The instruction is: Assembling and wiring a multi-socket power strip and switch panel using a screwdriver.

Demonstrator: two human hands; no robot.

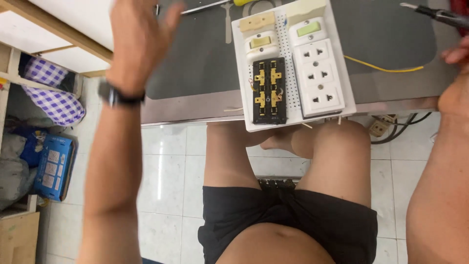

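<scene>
hovering up at the top of the view, the left hand (139,36) hangs above the dark counter (195,63) with its fingers spread wide and nothing in them, a black watch (117,95) strapped at the wrist. over on the far side, the right hand (457,54) only peeks in at the edge of the frame, so i cannot tell whether it is closed on anything; a dark slim tool (435,14) lies or pokes in just above it, contact unclear.

between the two hands, closer to the left one, sits a white board (286,68) at the counter's near edge, slightly overhanging it. on that board, on the side toward the left hand, a black block with brass contacts (268,90) lies exposed, with a small white switch (261,44) just beyond it. on the side toward the right hand, a white three-outlet socket strip (317,76) runs along the board, a green-topped switch (308,29) beyond it.

a yellow wire (386,68) trails across the counter from the board toward the right hand. below the left forearm, down on the tiled floor, a blue box (53,166) and a purple checked cloth (56,102).
</scene>
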